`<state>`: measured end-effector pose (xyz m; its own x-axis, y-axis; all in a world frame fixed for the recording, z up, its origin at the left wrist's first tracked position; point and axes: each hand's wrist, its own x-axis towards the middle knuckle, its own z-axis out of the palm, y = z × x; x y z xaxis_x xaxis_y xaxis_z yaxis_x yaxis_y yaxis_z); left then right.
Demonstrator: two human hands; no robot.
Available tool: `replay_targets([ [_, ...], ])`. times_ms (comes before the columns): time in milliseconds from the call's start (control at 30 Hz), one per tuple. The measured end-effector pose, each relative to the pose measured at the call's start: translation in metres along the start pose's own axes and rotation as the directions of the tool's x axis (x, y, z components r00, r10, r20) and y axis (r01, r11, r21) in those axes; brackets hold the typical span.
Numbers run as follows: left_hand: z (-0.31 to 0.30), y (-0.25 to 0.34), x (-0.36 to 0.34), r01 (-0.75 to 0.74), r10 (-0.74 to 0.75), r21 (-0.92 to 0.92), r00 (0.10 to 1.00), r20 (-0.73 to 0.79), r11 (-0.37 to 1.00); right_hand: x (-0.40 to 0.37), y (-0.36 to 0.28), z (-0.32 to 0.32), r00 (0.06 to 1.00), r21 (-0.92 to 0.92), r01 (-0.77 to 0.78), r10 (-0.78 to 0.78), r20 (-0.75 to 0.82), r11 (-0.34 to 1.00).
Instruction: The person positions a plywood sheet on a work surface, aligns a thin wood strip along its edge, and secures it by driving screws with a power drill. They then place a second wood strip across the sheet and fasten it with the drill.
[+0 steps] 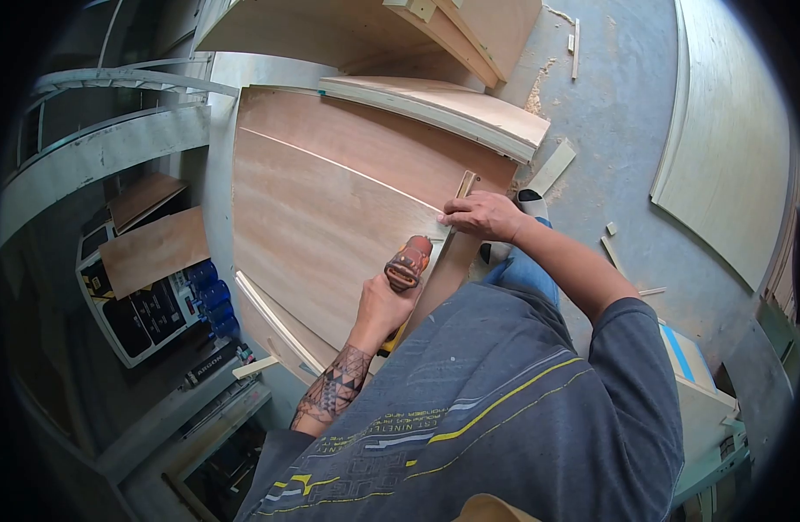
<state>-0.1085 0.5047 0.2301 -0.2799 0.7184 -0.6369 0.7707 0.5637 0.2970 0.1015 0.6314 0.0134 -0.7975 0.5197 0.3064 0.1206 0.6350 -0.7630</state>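
Note:
My left hand (382, 306) is wrapped round the handle of a red and black cordless drill (410, 261). The drill's front end points at the edge of a large plywood panel (313, 217), near a narrow wooden strip (467, 181). Whether its bit touches the wood is hidden. On that strip my right hand (482, 216) is closed, fingers bent over it, pressing it along the panel's near right end. Part of the strip runs down out of sight behind my left hand and shirt.
A thick stack of boards (443, 109) lies along the panel's far side. A plywood box (469, 35) stands beyond it. Large sheets (722, 130) lie at right, with offcuts (554, 167) on the floor. At left stands a machine (143, 304) beside a metal frame (113, 143).

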Motion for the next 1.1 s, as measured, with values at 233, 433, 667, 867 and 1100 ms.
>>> replay_targets([
  [233,0.006,-0.017,-0.003,-0.037,0.014,-0.249,0.995,-0.096,0.968,0.0,-0.001,-0.005,1.0,0.025,-0.006,0.006,-0.008,1.0],
  [433,0.002,-0.008,0.011,0.221,-0.213,-0.259,0.975,0.059,0.94,0.001,-0.024,-0.022,0.979,0.133,0.024,0.004,-0.205,0.991],
  [667,0.013,-0.021,0.014,0.259,-0.247,-0.368,0.966,0.079,0.893,-0.038,-0.099,0.035,0.864,-0.038,-0.49,0.479,-0.155,0.871],
  [867,0.018,-0.042,0.013,0.219,-0.199,-0.38,0.976,0.092,0.899,-0.022,-0.102,0.065,0.741,-0.104,-0.662,0.628,-0.237,0.742],
  [1100,0.032,-0.059,-0.002,-0.031,0.008,-0.447,0.999,-0.053,0.894,-0.002,-0.098,0.045,0.618,-0.043,-0.785,0.775,-0.135,0.618],
])
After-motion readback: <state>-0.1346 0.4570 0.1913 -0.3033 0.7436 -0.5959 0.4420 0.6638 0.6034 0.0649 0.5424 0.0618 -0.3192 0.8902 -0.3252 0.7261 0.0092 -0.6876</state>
